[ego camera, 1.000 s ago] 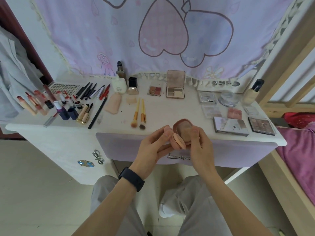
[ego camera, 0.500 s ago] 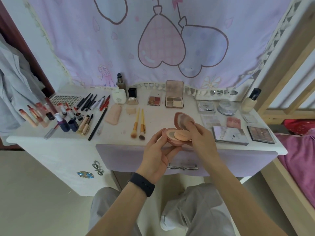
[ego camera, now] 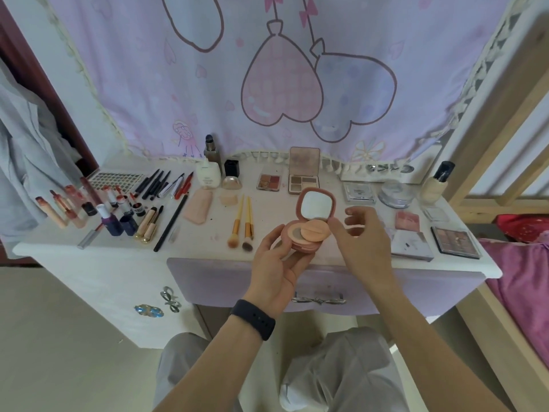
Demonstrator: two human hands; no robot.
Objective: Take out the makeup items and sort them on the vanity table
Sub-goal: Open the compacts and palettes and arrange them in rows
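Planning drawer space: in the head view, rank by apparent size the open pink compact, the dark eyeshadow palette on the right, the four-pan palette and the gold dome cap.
1. Open pink compact, though the left hand holds it nearer the camera.
2. Dark eyeshadow palette.
3. Four-pan palette and gold dome cap: too alike to rank.

The left hand (ego camera: 276,263) holds the open compact (ego camera: 306,233) just over the front edge of the vanity table (ego camera: 208,251). The right hand (ego camera: 365,242) is close beside the grip and blocks that side. Past it lie a grey palette (ego camera: 411,243) and a pink blush (ego camera: 407,220). Just left of the grip, two brushes (ego camera: 240,224) lie in the way. Past them the table is bare up to a long black pencil (ego camera: 170,223). Behind the grip there is some bare table, then an open eyeshadow palette (ego camera: 303,176). Below the grip is open air.
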